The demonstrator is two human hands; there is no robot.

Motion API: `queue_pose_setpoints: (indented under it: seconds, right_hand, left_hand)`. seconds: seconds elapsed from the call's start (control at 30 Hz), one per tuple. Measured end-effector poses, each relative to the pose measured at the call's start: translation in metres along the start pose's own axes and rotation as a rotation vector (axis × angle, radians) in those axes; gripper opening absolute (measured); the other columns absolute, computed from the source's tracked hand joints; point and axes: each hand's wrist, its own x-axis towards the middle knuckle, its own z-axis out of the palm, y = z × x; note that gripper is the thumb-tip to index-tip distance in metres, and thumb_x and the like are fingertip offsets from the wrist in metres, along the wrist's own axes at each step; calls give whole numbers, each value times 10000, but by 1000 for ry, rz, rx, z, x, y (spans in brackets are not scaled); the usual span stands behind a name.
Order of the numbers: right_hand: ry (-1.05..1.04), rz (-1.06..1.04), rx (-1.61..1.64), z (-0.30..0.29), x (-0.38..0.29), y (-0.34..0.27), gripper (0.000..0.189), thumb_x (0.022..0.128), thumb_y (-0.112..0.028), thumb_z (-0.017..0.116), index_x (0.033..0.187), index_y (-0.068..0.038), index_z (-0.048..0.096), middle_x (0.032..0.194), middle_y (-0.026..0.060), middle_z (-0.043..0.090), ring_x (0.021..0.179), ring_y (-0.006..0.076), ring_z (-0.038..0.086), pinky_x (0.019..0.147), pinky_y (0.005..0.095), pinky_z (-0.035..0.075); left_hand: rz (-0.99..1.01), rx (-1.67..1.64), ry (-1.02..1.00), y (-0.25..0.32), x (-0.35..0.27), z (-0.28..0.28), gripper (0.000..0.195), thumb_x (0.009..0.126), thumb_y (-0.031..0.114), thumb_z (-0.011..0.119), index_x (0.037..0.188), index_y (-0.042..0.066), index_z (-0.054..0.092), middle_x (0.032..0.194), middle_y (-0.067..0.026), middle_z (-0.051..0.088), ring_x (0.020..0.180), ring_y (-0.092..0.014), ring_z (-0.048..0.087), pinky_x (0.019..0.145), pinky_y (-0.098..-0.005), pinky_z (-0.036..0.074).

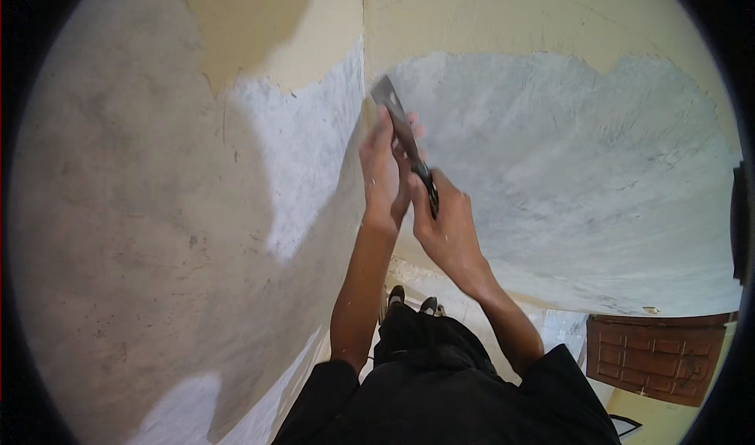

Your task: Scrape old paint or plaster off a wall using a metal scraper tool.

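Observation:
My right hand (451, 226) grips the dark handle of a scraper or putty knife (401, 123), whose broad metal blade points up at the corner where two walls meet. Beside the blade is my left hand (383, 167), its fingers raised near the metal and partly behind it; whether it touches or holds the blade is unclear. Grey, patchy surface covers the lower right wall (560, 150), below a ragged edge of yellowish paint (531, 14). The left wall (147, 179) is likewise grey, with yellowish paint at its top near the corner.
A brown panelled wooden door (655, 356) appears at the lower right. My dark shoes (429, 305) are near the foot of the walls. A dark object (740, 226) stands at the far right edge. Shadows fall across the left wall.

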Motion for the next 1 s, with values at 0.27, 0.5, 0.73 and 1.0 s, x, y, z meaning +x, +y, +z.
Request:
queue_pose_setpoints:
  seconds: [0.27,0.5,0.73,1.0]
  right_hand:
    - [19,73,-33,1,-7,-11,230,958,-147,505,857,60,492,609,248,490,589,358,432,506,405,394]
    - [77,47,-49,-9,-4,-18,226,955,-151,508,874,60,496,636,282,521,602,479,537,500,416,417]
    - [-13,50,-22,-6,5,-14,240,954,-160,516,867,62,491,632,275,539,580,465,534,505,414,420]
    - [66,9,16,5,0,-14,249,966,-171,512,853,51,513,598,211,471,520,186,351,493,353,375]
  left_hand:
    - [-37,-134,-55,-5,9,-3,299,972,378,525,948,93,611,861,-44,657,648,-93,588,545,-231,461]
    - [10,-37,-24,12,-4,24,383,946,457,536,996,85,613,911,-42,661,809,-110,611,619,-298,510]
    - [101,-14,55,6,6,21,400,944,456,543,962,61,604,873,-56,654,771,-119,606,626,-302,522]
    - [53,-17,125,16,1,24,340,959,401,542,922,68,600,839,-70,650,701,-130,607,618,-285,508]
